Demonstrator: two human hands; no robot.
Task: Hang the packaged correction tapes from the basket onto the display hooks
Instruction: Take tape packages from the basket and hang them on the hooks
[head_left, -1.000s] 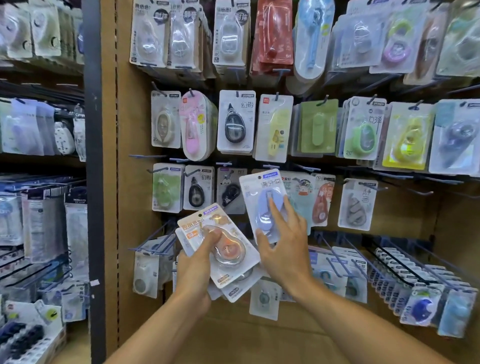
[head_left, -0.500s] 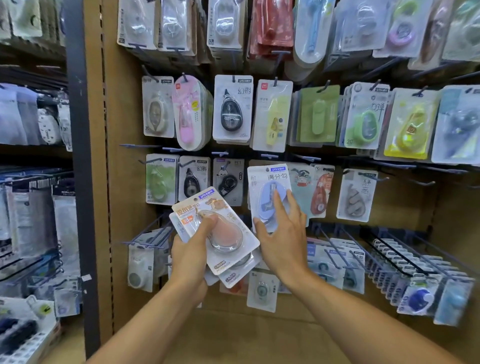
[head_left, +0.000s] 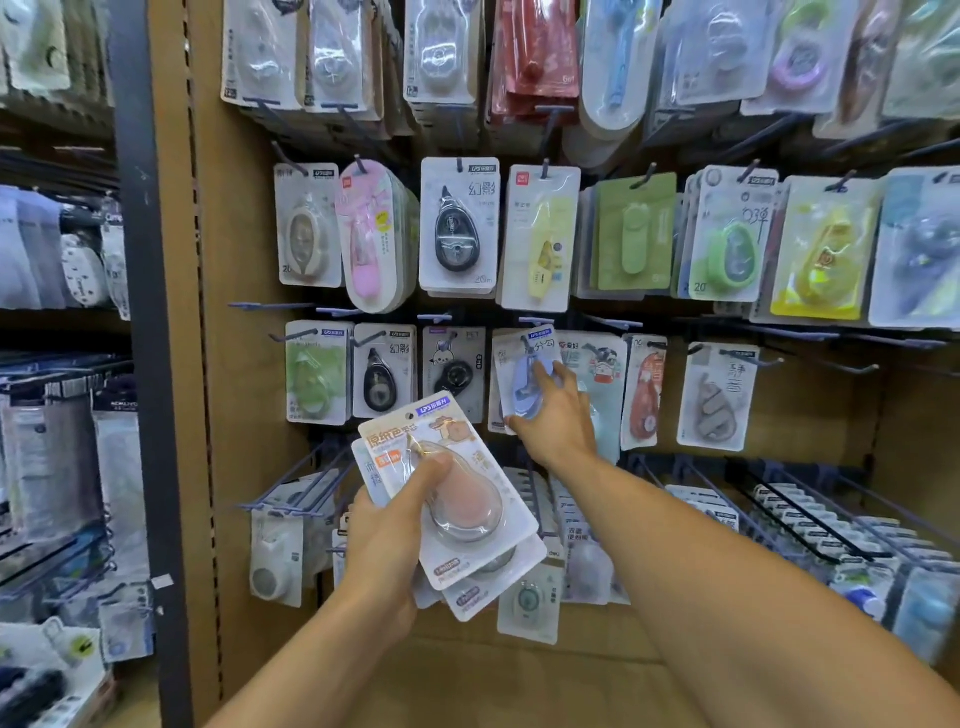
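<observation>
My left hand (head_left: 392, 525) grips a fanned stack of packaged correction tapes (head_left: 457, 499); the top card holds a peach-coloured tape, with my thumb pressed on its blister. My right hand (head_left: 553, 415) holds a white card with a lilac-blue correction tape (head_left: 524, 374) up against the pegboard in the third row. The card's top hole sits at a display hook (head_left: 530, 340) there. No basket is in view.
The brown pegboard wall (head_left: 244, 364) carries rows of hung correction tapes on dark wire hooks. Long hooks (head_left: 810, 514) with many packs jut out at lower right. A dark upright post (head_left: 143, 364) borders the panel on the left, with more stocked shelves beyond it.
My right hand has carried the lilac-blue pack up and toward the board, onto the third-row hook. My left hand keeps the stack, and the view has moved closer.
</observation>
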